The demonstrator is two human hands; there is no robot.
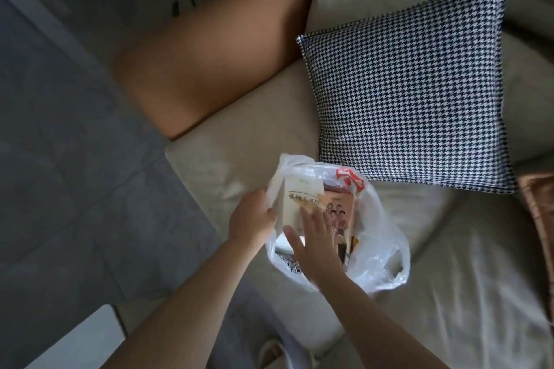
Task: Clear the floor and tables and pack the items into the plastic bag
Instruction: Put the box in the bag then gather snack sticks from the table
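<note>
A clear white plastic bag (377, 252) stands open on the beige sofa seat (449, 293). Inside it I see a cream box with printed characters (299, 204) and an orange-brown box with drawn figures (340, 213) side by side. My left hand (250, 219) grips the bag's left edge beside the cream box. My right hand (314, 246) lies with straight, spread fingers against the front of the boxes in the bag's mouth. What lies at the bag's bottom is mostly hidden by my right hand.
A black-and-white houndstooth cushion (410, 84) leans just behind the bag. Another person's bare leg (209, 57) rests across the sofa's far left corner. A grey rug (75, 174) covers the floor on the left; a white table corner (81, 341) and a slipper (272, 353) sit near the bottom.
</note>
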